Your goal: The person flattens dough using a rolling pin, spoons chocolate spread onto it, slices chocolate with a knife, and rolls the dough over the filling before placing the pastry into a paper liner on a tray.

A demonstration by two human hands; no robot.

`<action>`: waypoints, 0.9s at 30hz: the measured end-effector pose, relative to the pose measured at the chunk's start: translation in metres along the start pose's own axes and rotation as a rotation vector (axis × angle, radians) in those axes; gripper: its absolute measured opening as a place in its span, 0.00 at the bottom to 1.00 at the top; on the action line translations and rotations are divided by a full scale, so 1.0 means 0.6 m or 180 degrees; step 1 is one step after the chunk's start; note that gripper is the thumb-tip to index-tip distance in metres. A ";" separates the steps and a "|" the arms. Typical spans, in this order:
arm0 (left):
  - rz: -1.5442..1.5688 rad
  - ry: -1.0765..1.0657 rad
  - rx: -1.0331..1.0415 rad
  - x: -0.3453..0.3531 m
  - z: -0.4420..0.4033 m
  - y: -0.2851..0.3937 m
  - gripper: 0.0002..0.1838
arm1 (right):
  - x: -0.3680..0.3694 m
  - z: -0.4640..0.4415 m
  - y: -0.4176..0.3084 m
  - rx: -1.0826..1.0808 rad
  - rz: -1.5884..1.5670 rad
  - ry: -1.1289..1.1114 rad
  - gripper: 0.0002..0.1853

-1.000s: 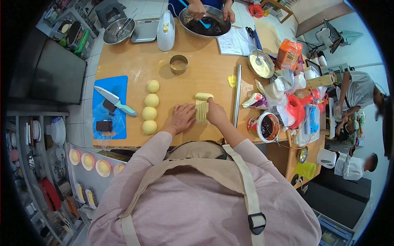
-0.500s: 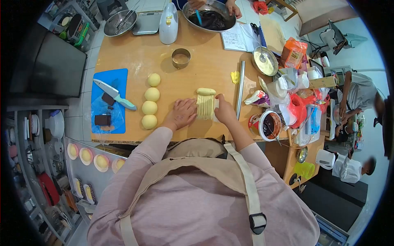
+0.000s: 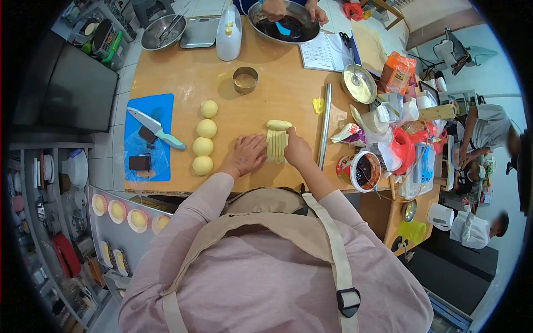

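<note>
Pale dough cut into narrow strips (image 3: 276,149) lies on the wooden table in front of me, its uncut end a thick roll (image 3: 278,125). My left hand (image 3: 248,155) rests flat beside the strips on their left, fingers spread. Over the right edge of the strips, my right hand (image 3: 298,147) is closed; what it grips is hidden under the fingers. Several round dough balls (image 3: 206,129) stand in a column to the left. Beyond them is a metal ring (image 3: 245,80).
A knife (image 3: 147,121) lies on a blue board (image 3: 164,105) at the left. To the right are a metal rod (image 3: 325,125) and a tub of dark filling (image 3: 367,170). Across the table, a co-worker's hands work at a bowl (image 3: 258,25). Filled trays stand lower left.
My right hand has moved slightly left, from beside the strips to over their right edge. My left hand stays in place. The co-worker's blue spatula has shifted right in the bowl.
</note>
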State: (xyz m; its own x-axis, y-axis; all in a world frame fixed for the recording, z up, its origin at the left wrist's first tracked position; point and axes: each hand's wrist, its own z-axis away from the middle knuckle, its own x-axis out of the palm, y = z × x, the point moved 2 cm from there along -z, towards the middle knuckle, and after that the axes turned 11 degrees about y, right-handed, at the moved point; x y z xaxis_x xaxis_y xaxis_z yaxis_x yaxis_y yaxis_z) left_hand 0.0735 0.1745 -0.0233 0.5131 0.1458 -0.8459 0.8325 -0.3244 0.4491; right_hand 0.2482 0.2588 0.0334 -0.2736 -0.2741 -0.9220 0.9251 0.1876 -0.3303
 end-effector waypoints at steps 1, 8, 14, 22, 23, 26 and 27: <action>0.0016 -0.0024 -0.0014 0.001 -0.001 0.000 0.25 | 0.000 -0.001 -0.003 0.0021 0.0013 -0.0051 0.23; -0.0043 0.0044 0.0013 -0.014 -0.002 0.010 0.25 | -0.004 -0.020 0.003 -0.0032 -0.0082 -0.0060 0.23; 0.0010 0.0067 0.0014 -0.012 -0.002 0.009 0.26 | 0.003 0.000 0.000 -0.0139 -0.0011 -0.0008 0.21; -0.0054 0.0140 -0.0022 -0.010 -0.001 0.006 0.34 | -0.061 -0.005 0.028 0.0054 -0.0562 0.0172 0.29; -0.0032 0.0127 -0.0060 -0.010 -0.001 0.006 0.36 | -0.087 0.004 0.036 0.0161 -0.0660 0.0271 0.32; -0.0061 0.0023 -0.0087 -0.016 -0.006 0.011 0.42 | -0.096 0.015 0.102 0.0409 -0.0864 0.0325 0.39; -0.0131 -0.0018 -0.0079 -0.017 -0.008 0.015 0.44 | -0.085 0.012 0.128 0.0462 -0.0917 0.0312 0.41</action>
State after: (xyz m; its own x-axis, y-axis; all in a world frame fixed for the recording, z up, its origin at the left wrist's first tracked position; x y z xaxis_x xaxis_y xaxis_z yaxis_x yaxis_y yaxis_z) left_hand 0.0766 0.1745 -0.0092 0.4771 0.1534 -0.8654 0.8579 -0.2950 0.4207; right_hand 0.3352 0.2806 0.0567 -0.5467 -0.2029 -0.8124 0.8320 -0.0225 -0.5543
